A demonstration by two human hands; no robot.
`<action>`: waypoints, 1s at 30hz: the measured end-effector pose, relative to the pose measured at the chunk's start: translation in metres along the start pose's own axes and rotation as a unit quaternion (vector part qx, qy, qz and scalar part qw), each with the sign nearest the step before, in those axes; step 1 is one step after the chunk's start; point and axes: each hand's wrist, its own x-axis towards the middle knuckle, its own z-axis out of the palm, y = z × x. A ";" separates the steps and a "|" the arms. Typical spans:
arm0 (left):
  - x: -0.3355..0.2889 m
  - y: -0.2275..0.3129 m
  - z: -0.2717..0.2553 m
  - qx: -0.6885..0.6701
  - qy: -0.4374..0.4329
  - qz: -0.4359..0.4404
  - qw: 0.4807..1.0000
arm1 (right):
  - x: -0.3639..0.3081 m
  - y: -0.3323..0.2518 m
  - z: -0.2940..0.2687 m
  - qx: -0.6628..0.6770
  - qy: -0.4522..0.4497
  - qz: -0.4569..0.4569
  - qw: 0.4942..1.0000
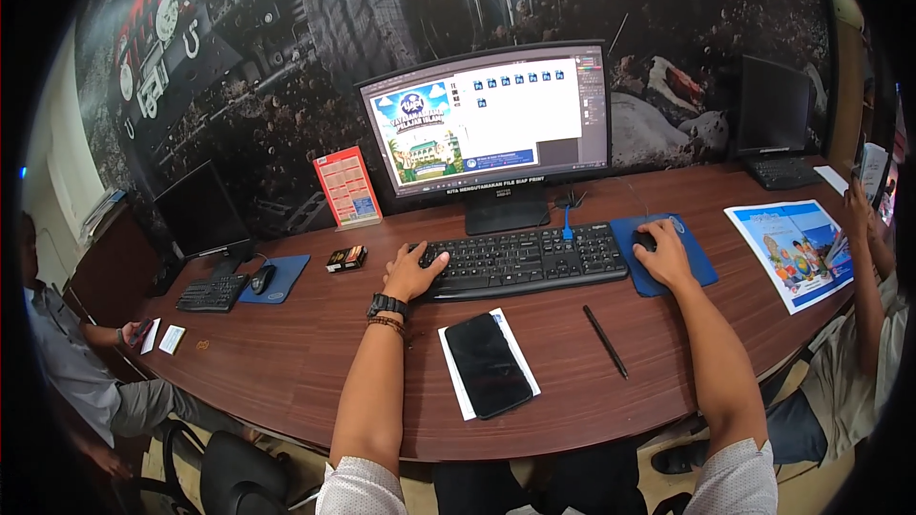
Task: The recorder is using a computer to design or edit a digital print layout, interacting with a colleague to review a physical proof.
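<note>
My left hand (412, 273) rests at the left end of a black keyboard (515, 272), fingers apart on and beside the keys, with a watch and beads at the wrist. A dark computer mouse (645, 240) lies under my right hand (667, 256), its fingers curved over it on a blue mouse pad (702, 269). Behind the keyboard stands a lit monitor (496, 189) showing a colourful poster layout and a window of file icons. Between my forearms a black phone (489, 364) lies on white paper (459, 389), with a black pen (606, 341) to its right.
A red-framed desk calendar (347, 187) and a small dark box (346, 258) stand left of the monitor. Printed posters (794, 253) lie at the right. Other workstations have a left monitor (200, 210) and a right monitor (775, 105). People sit at both sides.
</note>
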 end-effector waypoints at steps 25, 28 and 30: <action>0.010 -0.038 0.005 -0.035 0.002 0.084 0.996 | 0.004 -0.008 0.001 0.025 0.002 -0.004 1.000; -0.004 -0.025 0.000 -0.012 -0.030 0.051 0.998 | 0.003 -0.001 0.000 0.007 -0.007 0.002 1.000; -0.013 -0.018 -0.005 -0.005 -0.049 0.038 0.998 | 0.004 0.001 0.000 0.017 0.005 0.001 1.000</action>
